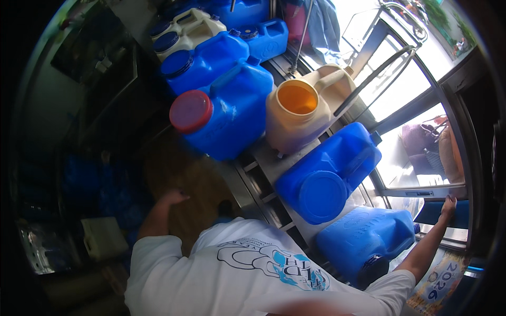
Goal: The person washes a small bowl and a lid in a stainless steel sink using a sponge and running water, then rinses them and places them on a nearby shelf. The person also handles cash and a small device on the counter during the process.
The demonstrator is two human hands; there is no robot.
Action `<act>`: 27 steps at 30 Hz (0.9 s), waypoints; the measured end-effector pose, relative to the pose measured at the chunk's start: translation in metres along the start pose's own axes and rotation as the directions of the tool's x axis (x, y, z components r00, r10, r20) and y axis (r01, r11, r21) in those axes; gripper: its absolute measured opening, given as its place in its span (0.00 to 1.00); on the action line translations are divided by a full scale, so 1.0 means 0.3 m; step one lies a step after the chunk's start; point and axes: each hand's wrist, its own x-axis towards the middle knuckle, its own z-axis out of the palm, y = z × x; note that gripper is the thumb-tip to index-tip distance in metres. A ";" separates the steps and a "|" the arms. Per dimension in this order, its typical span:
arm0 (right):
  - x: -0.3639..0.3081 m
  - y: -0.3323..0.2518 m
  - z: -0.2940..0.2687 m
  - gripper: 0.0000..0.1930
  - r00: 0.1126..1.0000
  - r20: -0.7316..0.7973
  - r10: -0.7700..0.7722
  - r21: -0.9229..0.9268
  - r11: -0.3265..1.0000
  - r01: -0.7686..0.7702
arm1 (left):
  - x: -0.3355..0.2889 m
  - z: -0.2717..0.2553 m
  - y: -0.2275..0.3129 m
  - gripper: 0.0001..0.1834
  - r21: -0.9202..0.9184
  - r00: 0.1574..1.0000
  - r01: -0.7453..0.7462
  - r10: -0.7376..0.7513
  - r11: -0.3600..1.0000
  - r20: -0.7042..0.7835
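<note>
My right hand [448, 207] reaches out at the far right. Its fingers are closed at the lower corner of a metal-framed glass window [421, 193]. Nearest to that arm lies a light blue water jug [369, 237] with a dark cap. Beyond it a darker blue jug [332, 179] rests on its side, its wide round lid facing me. My left hand [175, 196] hangs low at the left over the brown floor, holding nothing, with its fingers loosely apart as far as the dim light shows.
A beige jug [298, 116] stands uncapped on the metal counter [269, 158]. Beside it is a blue jug [232, 116] with a red lid [191, 111]. Several more jugs line the far end. A curved metal bar [377, 76] crosses before the window. Outside, a person [448, 152] is partly visible.
</note>
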 end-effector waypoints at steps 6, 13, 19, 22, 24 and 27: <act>-0.099 -0.015 0.011 0.33 0.978 -0.199 0.065 -0.197 0.975 -0.104 | -0.012 -0.012 -0.207 0.29 -0.147 0.996 -0.014 0.001 0.989 -0.091; -0.473 -0.197 -0.462 0.24 0.966 0.209 -0.153 0.247 0.964 0.100 | 0.307 -0.547 0.015 0.27 -0.417 0.666 -0.650 0.212 0.636 -0.715; -0.967 -0.888 -0.019 0.20 0.998 0.058 0.001 -0.128 0.992 0.006 | 0.208 -1.099 0.042 0.31 -0.069 0.284 -0.769 0.243 0.635 -0.927; -1.197 -0.979 -0.013 0.19 0.994 0.045 0.098 -0.281 0.956 -0.082 | 0.238 -1.230 0.192 0.30 0.052 0.265 -0.798 0.427 0.600 -0.865; -1.306 -1.024 0.004 0.20 0.979 0.062 0.193 -0.312 0.936 -0.165 | 0.251 -1.275 0.232 0.30 0.161 0.276 -0.721 0.493 0.674 -0.825; -1.422 -0.963 -0.026 0.19 0.970 0.052 0.238 -0.302 0.929 -0.212 | 0.171 -1.265 0.317 0.28 0.350 0.101 -0.693 0.565 0.630 -0.819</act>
